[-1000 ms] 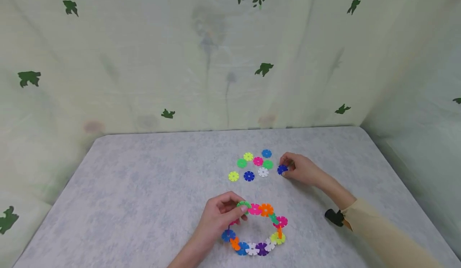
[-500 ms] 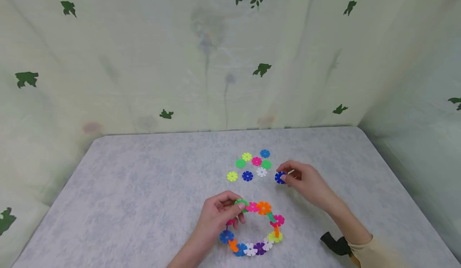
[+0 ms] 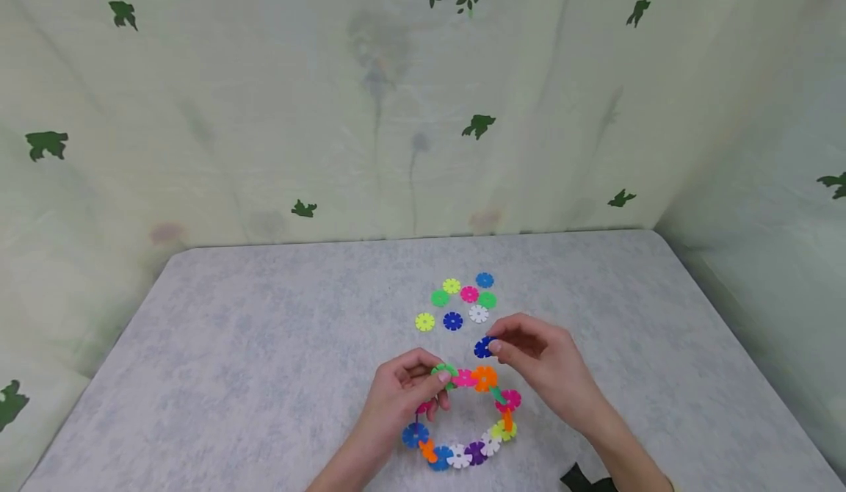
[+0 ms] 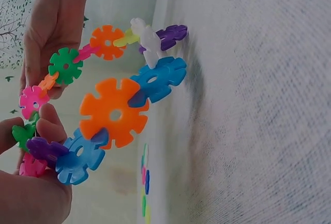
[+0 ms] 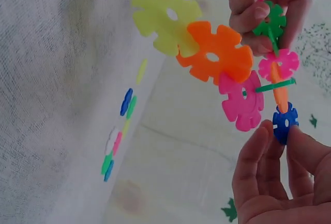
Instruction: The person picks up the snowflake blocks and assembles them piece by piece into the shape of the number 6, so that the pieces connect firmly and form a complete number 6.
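My left hand [image 3: 402,393] pinches a green notched flower disc [image 3: 443,369], part of a closed ring [image 3: 485,379] of interlocked plastic discs in pink, orange, blue, white, purple and yellow. In the left wrist view, the ring hangs from that hand, its blue disc [image 4: 79,157] and large orange disc [image 4: 115,114] slotted together. Between thumb and fingers, my right hand [image 3: 545,367] holds a loose dark blue disc [image 3: 484,347] just beyond the ring's far right side. From the right wrist, this blue disc [image 5: 285,123] overlaps the edge of an orange disc [image 5: 280,92] on the ring.
Several loose discs lie flat on the grey table [image 3: 264,345] beyond the hands, among them a yellow one [image 3: 425,322], a dark blue one [image 3: 452,321] and a white one [image 3: 479,313]. A pale curtain [image 3: 264,110] rises behind the table's far edge.
My right hand has carried the dark blue disc left and nearer, from beside the loose discs to close by the ring. My left hand keeps its hold with little movement.
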`<state>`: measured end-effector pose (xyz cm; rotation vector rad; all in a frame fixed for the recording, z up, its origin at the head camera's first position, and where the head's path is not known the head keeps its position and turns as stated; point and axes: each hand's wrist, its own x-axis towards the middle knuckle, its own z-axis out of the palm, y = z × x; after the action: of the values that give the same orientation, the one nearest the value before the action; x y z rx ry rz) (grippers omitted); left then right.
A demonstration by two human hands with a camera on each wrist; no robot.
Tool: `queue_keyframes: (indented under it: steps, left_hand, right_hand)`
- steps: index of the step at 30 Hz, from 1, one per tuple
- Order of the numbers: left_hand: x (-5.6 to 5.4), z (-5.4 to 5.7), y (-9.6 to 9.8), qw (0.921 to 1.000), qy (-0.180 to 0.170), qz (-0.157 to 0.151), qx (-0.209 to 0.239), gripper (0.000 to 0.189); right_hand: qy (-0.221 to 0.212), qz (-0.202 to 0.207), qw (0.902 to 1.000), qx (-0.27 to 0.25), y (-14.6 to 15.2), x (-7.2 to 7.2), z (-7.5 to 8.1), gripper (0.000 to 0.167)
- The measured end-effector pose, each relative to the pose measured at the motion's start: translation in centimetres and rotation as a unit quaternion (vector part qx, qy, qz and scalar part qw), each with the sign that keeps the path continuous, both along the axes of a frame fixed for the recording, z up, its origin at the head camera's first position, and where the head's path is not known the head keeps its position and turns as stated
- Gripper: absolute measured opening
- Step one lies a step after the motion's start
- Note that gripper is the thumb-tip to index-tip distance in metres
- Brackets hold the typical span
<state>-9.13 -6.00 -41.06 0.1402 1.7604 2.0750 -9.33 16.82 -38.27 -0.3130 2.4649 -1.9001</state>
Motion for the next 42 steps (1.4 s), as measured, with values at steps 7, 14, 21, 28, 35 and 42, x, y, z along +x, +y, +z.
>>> queue_keyframes:
  steps: [7, 14, 21, 28, 35, 42]
  left_hand:
    - [0.0, 0.0, -0.1, 1.0, 0.002, 0.0, 0.004, 0.023]
    - [-0.2, -0.1, -0.1, 1.0, -0.005, 0.006, 0.0, 0.025]
    - [-0.3, -0.2, 0.0, 0.9999, -0.013, 0.008, -0.003, 0.026]
    - [-0.3, -0.3, 0.0, 1.0, -0.005, 0.003, -0.003, 0.025]
    - [-0.1, -0.3, -0.1, 0.9999, 0.009, 0.004, -0.013, 0.023]
    - [0.0, -0.5, 0.0, 0.9998, 0.013, 0.011, -0.012, 0.02]
  right_hand:
    - [0.017, 0.018, 0.9996, 0.015, -1.1, 0.3, -0.2, 0.011]
    - [0.078, 0.043, 0.9953, 0.039, -1.6, 0.6, -0.5, 0.016]
    - [0.065, 0.059, 0.9952, 0.044, -1.5, 0.4, -0.7, 0.02]
    - [0.061, 0.095, 0.9936, 0.005, -1.3, 0.4, -0.9, 0.018]
    - [0.061, 0.108, 0.9922, -0.007, -1.4, 0.5, -1.1, 0.017]
    - [0.012, 0.104, 0.9944, -0.016, -1.6, 0.4, -1.3, 0.019]
